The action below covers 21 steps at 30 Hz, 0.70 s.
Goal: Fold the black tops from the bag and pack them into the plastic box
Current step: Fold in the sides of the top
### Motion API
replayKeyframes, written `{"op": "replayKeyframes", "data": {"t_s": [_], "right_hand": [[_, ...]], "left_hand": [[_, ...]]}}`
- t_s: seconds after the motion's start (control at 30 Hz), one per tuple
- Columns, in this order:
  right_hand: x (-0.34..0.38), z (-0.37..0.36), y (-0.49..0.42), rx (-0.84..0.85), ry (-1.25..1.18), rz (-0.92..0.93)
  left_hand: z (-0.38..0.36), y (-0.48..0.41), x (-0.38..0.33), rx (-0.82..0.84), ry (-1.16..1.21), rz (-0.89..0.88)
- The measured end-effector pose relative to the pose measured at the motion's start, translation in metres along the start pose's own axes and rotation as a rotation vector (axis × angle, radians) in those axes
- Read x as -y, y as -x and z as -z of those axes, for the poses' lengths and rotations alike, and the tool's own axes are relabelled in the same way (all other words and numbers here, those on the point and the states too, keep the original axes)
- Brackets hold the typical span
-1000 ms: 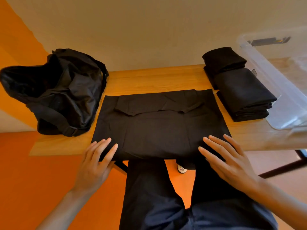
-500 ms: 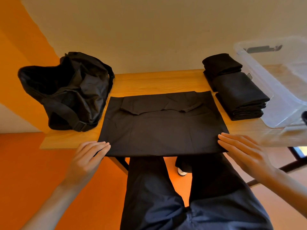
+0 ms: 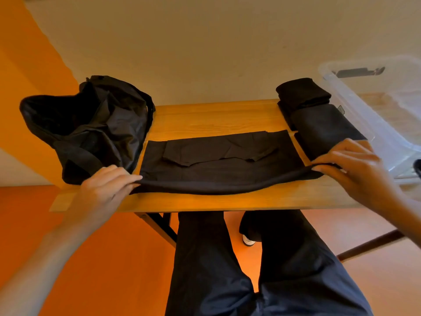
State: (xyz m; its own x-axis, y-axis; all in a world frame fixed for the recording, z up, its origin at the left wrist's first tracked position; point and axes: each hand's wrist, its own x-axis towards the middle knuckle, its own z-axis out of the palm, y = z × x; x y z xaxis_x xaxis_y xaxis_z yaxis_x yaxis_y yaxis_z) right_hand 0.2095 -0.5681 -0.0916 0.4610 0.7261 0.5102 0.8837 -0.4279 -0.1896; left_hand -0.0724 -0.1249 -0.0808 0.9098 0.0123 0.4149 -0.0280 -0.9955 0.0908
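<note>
The left hand (image 3: 107, 185) and right hand (image 3: 355, 169) each pinch a near corner of the black top (image 3: 216, 165), which lies spread at the middle of the table (image 3: 205, 115). The top looks soft, light and floppy and sags between the grips, so the corners seem the best hold.

no readable text, labels, brands, numbers or signs anywhere

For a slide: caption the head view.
Left hand and right hand pinch the near edge of the black top on the table.
</note>
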Motion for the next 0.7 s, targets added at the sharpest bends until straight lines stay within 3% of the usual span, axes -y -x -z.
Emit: {"op": "replayKeyframes", "data": {"t_s": [0.1,0.33,0.5,0.7], "right_hand": [[-0.012,-0.001,-0.032,0.098,0.003,-0.042],[-0.022,-0.012,-0.083,0.162,0.095,-0.125],[-0.034,-0.028,-0.113,0.245,0.22,-0.17],[-0.059,-0.043,-0.142,0.352,0.303,-0.264]], "left_hand": [[0.007,-0.03,0.001,0.027,0.08,0.011],[-0.002,-0.077,0.033,0.192,-0.004,0.098],[-0.011,-0.108,0.046,0.216,-0.05,0.127],[-0.023,-0.132,0.052,0.229,-0.124,0.313]]}}
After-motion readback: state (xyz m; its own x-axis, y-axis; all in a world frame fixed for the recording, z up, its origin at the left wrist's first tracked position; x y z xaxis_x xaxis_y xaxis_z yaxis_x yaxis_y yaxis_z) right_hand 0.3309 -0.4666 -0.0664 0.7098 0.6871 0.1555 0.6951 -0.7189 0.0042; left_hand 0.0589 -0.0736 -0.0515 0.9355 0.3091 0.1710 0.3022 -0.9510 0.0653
